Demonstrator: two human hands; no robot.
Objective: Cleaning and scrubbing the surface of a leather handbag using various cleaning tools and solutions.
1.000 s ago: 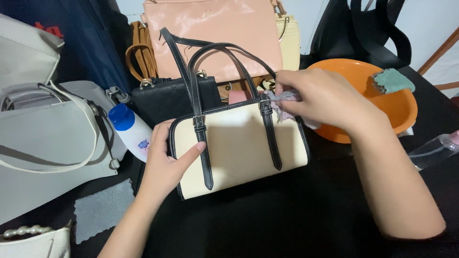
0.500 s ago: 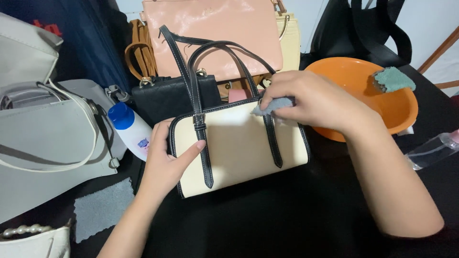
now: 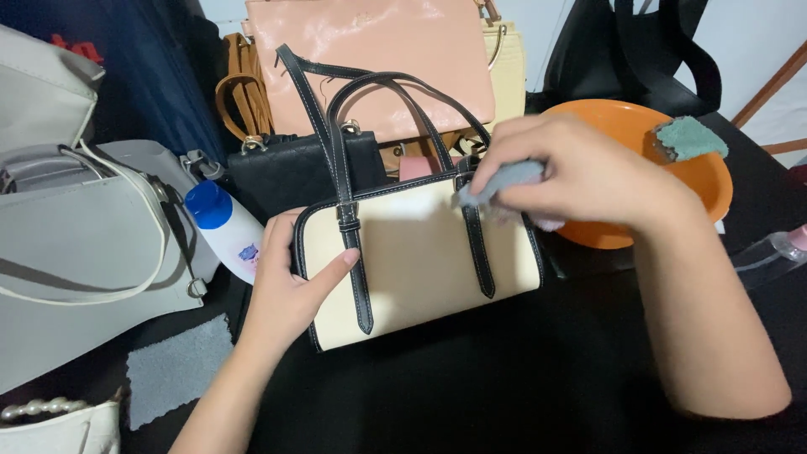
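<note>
Fingers of my right hand [image 3: 580,172] are curled tight around a small grey cloth [image 3: 498,182], pressing it on the far top edge of the cream handbag [image 3: 416,256]. My left hand [image 3: 290,282] is spread open, thumb on the front, bracing its left end. Bag's lying on the black table [image 3: 504,378], orange bowl [image 3: 672,185] just right.

A black table [image 3: 504,395] fills the foreground; a pale wall [image 3: 756,42] with a wooden strip [image 3: 769,88] stands behind.
</note>
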